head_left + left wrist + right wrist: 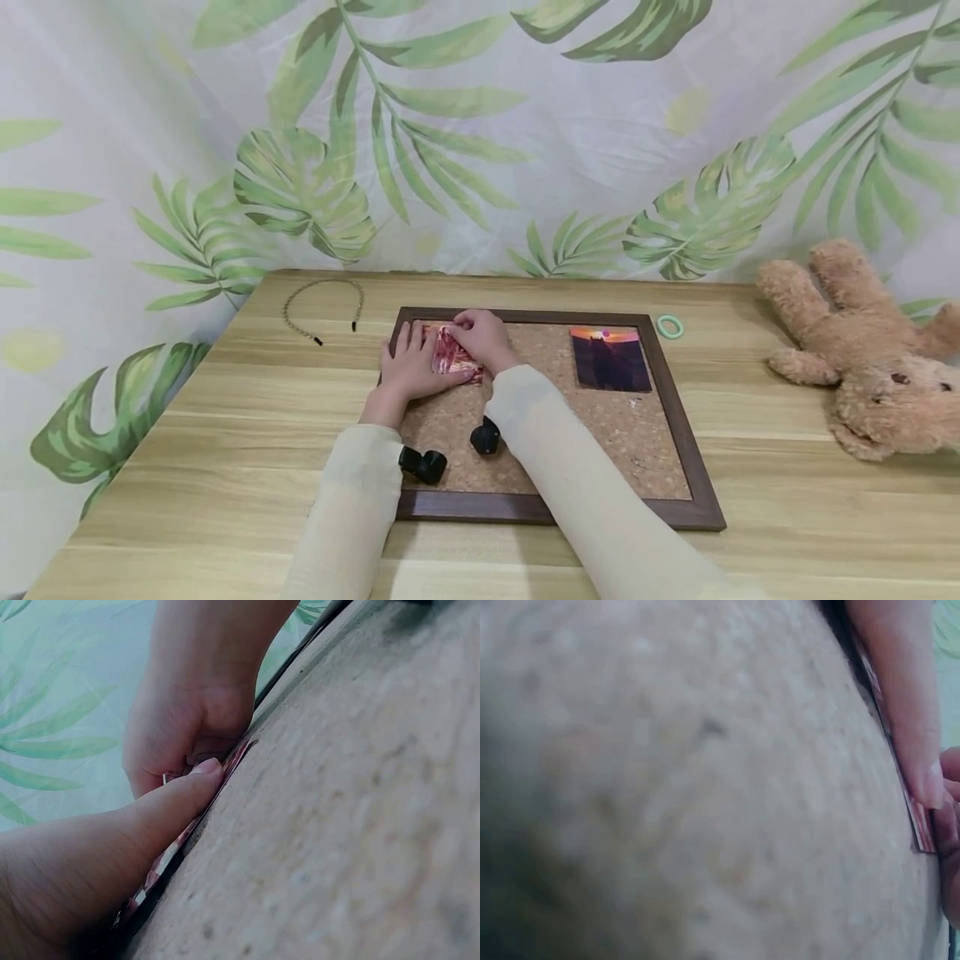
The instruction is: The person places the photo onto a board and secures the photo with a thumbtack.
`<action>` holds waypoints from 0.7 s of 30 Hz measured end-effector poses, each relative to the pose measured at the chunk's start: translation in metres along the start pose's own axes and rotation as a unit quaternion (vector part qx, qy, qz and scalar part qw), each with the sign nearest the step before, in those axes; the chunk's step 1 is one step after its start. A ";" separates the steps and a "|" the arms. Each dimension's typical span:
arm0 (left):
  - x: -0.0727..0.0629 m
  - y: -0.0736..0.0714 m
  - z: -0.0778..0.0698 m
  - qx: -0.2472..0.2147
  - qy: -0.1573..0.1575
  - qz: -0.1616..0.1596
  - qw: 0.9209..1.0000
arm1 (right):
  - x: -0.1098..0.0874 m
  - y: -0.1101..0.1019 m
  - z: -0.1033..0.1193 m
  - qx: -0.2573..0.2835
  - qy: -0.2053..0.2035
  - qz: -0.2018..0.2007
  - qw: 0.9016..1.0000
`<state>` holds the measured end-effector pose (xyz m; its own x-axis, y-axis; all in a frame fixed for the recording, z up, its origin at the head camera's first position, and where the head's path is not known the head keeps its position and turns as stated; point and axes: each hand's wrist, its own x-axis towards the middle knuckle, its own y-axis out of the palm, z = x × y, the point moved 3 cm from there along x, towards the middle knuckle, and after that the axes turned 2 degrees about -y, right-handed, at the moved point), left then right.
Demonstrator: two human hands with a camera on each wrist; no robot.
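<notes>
A red and white photo (455,354) lies at the upper left of a framed corkboard (532,442). My left hand (414,367) rests on the photo's left and lower edges with straight, spread fingers; its thumb (180,799) presses the near edge. At the photo's upper part is my right hand (483,337), fingers curled, pinching a small pale-edged, pin-like thing (166,778) that the fingers mostly hide. A dark sunset photo (611,362) with a small magenta dot (606,334) near its top lies at the board's upper right.
A thin chain band (322,283) with black tips lies left of the board. A mint green ring (670,327) sits beyond its right corner, and a brown teddy bear (877,350) lies at the right. Leaf-patterned cloth (450,150) hangs behind the wooden table (225,467).
</notes>
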<state>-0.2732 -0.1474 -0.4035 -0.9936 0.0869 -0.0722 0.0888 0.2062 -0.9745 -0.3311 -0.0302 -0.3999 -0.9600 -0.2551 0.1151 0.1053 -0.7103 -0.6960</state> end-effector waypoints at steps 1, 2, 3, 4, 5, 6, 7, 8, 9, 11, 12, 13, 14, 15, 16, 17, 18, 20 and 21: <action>0.001 0.001 -0.001 -0.005 0.001 -0.002 1.000 | -0.001 -0.001 0.000 -0.003 0.007 0.000 1.000; 0.002 0.001 -0.002 -0.009 0.003 -0.004 1.000 | -0.003 -0.002 0.000 -0.006 0.015 0.000 1.000; 0.003 0.002 -0.002 -0.012 0.004 -0.007 1.000 | -0.004 -0.003 0.000 -0.011 0.021 -0.001 1.000; 0.005 0.002 -0.003 -0.016 0.005 -0.012 1.000 | -0.005 -0.005 0.001 -0.014 0.028 -0.001 1.000; 0.006 0.003 -0.003 -0.020 0.006 -0.019 1.000 | -0.006 -0.006 0.001 -0.019 0.033 -0.001 0.999; 0.007 0.002 -0.004 -0.029 0.005 -0.026 0.999 | -0.007 -0.007 0.002 -0.024 0.035 -0.001 0.999; 0.008 0.002 -0.004 -0.041 0.003 -0.035 0.999 | -0.008 -0.009 0.003 -0.028 0.037 0.000 0.999; 0.009 0.002 -0.003 -0.053 -0.001 -0.044 0.998 | -0.009 -0.010 0.004 -0.030 0.037 0.003 0.999; 0.010 0.001 -0.002 -0.070 -0.007 -0.052 0.996 | -0.009 -0.011 0.006 -0.033 0.036 0.008 0.999; 0.012 -0.001 0.000 -0.112 -0.020 -0.067 0.991 | -0.010 -0.013 0.009 -0.040 0.030 0.023 0.998; 0.012 -0.002 0.002 -0.136 -0.028 -0.072 0.988 | -0.010 -0.013 0.011 -0.041 0.027 0.034 0.998; 0.012 -0.003 0.004 -0.157 -0.035 -0.078 0.984 | -0.011 -0.014 0.013 -0.036 0.026 0.048 0.998; 0.012 -0.004 0.005 -0.175 -0.040 -0.083 0.980 | -0.011 -0.015 0.015 -0.028 0.025 0.062 0.997; 0.012 -0.007 0.006 -0.191 -0.044 -0.087 0.977 | -0.011 -0.016 0.016 -0.012 0.024 0.080 0.996; 0.012 -0.009 0.007 -0.202 -0.047 -0.091 0.974 | -0.011 -0.017 0.018 0.012 0.023 0.100 0.995; 0.012 -0.011 0.008 -0.210 -0.049 -0.093 0.972 | -0.011 -0.019 0.020 0.045 0.025 0.125 0.991; 0.012 -0.014 0.008 -0.214 -0.049 -0.094 0.971 | -0.012 -0.021 0.023 0.079 0.028 0.151 0.985; 0.011 -0.020 0.008 -0.213 -0.048 -0.089 0.972 | -0.014 -0.027 0.027 0.143 0.029 0.195 0.970; 0.011 -0.023 0.007 -0.212 -0.046 -0.086 0.972 | -0.015 -0.031 0.028 0.172 0.025 0.212 0.962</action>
<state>-0.2865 -0.1580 -0.3833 -0.9966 -0.0684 0.0461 -0.0779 0.5948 -0.8001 -0.3129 -0.0231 -0.3602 -0.8226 -0.5433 -0.1680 0.5610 -0.7272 -0.3954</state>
